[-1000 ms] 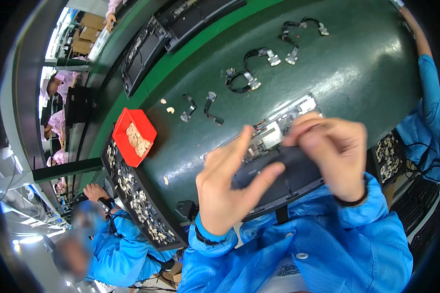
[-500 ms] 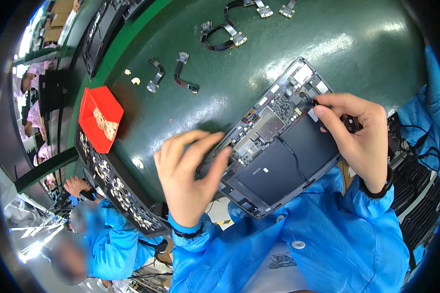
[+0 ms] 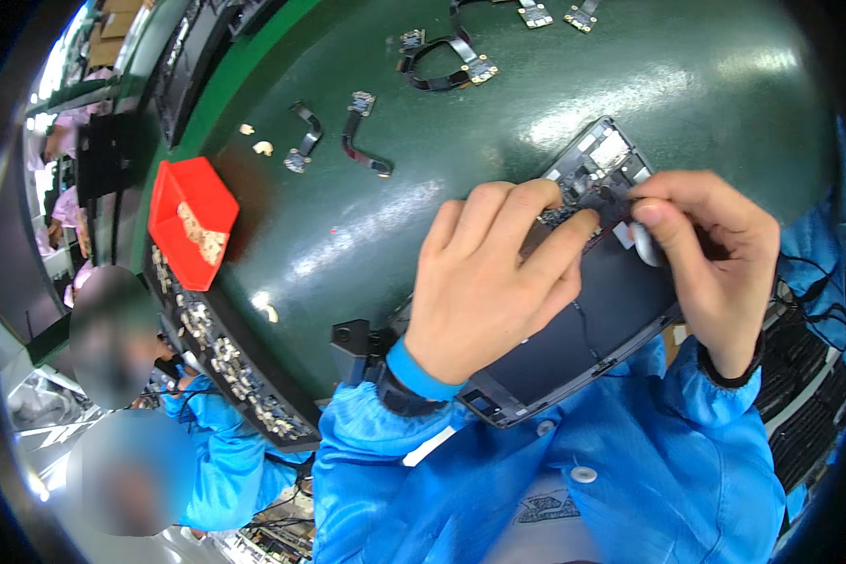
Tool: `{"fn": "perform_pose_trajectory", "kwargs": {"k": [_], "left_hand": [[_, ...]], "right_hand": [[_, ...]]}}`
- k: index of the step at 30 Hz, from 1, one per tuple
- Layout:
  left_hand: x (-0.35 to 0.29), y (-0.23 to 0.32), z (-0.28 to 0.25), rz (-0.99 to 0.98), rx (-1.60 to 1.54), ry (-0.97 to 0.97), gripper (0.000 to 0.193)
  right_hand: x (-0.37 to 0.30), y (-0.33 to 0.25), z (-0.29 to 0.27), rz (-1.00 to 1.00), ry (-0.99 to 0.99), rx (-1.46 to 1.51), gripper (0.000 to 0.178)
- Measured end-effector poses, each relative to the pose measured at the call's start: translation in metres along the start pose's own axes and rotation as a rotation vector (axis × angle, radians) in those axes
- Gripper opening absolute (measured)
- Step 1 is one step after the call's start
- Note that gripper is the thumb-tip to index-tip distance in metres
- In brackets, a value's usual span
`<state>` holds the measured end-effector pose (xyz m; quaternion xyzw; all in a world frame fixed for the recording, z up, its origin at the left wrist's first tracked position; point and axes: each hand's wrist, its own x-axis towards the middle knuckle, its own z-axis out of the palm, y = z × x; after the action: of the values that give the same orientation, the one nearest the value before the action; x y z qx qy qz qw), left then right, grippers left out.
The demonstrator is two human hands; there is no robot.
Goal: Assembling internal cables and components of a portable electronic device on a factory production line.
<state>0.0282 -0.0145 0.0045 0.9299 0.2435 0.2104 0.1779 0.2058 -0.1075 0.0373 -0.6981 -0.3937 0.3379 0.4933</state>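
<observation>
The right hand point(image 3: 719, 258), fingertips nearly meeting, hold unclear, is at the right end of the laptop point(image 3: 550, 352), whose long axis slants away rightward at the near edge of the table point(image 3: 508, 136), while the left hand point(image 3: 489, 268), half-curled, grip hidden, lies over its middle.

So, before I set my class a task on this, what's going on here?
A person in a blue jacket has both bare hands at an open, flat device casing with exposed circuitry, at a green table. The left hand is over the circuitry; the right hand is at the casing's right side, with a small shiny thing too unclear to name. Loose cables lie beyond, and a red bin of pale pieces sits to the left.
</observation>
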Motion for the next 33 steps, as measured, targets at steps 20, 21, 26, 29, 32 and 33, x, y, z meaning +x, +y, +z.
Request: {"fn": "perform_pose_trajectory", "kwargs": {"k": [20, 21, 26, 29, 32, 33], "left_hand": [[-0.011, 0.004, -0.014, -0.209, -0.534, 0.286, 0.013], [-0.010, 0.004, -0.015, -0.194, -0.533, 0.284, 0.013], [-0.003, -0.005, -0.012, -0.086, -0.200, 0.284, 0.026], [-0.013, -0.008, -0.017, 0.009, -0.096, 0.162, 0.034], [-0.008, -0.014, -0.013, 0.029, -0.021, 0.069, 0.034], [-0.007, -0.015, -0.012, 0.042, 0.019, 0.059, 0.033]], "right_hand": [[-0.011, 0.007, 0.022, -0.040, -0.110, 0.030, 0.010], [-0.012, 0.010, 0.021, 0.014, -0.071, 0.046, 0.010], [-0.005, 0.008, 0.009, -0.069, 0.051, -0.119, 0.010], [0.000, -0.005, 0.012, -0.007, 0.004, -0.079, 0.012], [0.004, 0.001, 0.018, 0.035, 0.003, -0.018, 0.009], [0.004, 0.003, 0.019, 0.042, -0.011, -0.030, 0.009]]}}
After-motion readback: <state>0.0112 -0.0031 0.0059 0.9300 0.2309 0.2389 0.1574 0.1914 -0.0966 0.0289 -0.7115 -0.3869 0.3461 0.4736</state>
